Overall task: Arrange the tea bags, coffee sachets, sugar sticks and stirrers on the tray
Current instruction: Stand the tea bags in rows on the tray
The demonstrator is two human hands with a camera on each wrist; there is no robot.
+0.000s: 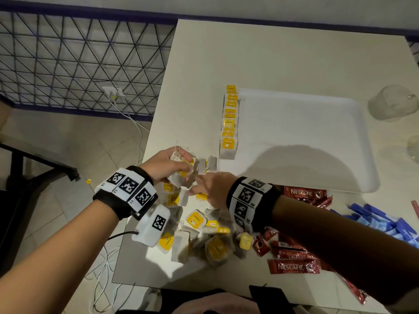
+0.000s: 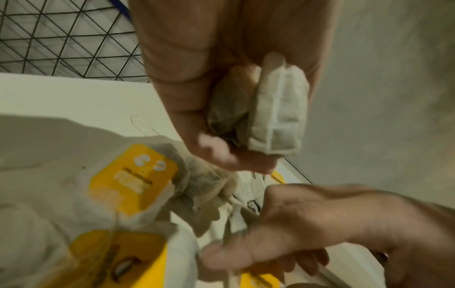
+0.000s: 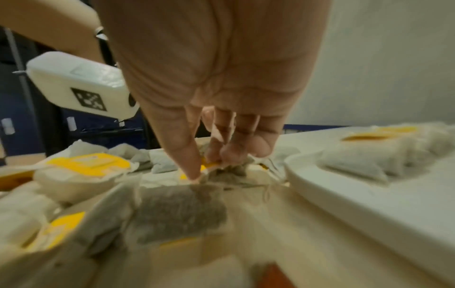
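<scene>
Paper tea bags (image 1: 204,234), loose pile at tray's (image 1: 317,186) seven o'clock. Left hand (image 1: 167,164) clutches several, stocking the row (image 1: 229,123); right hand (image 1: 210,189) apparently pinches another.

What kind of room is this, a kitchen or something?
Probably a plain indoor room set up for a hot-drinks job, not clearly a kitchen: a white table with a tray, a tiled floor, and a wire-mesh panel with a wall socket.
</scene>
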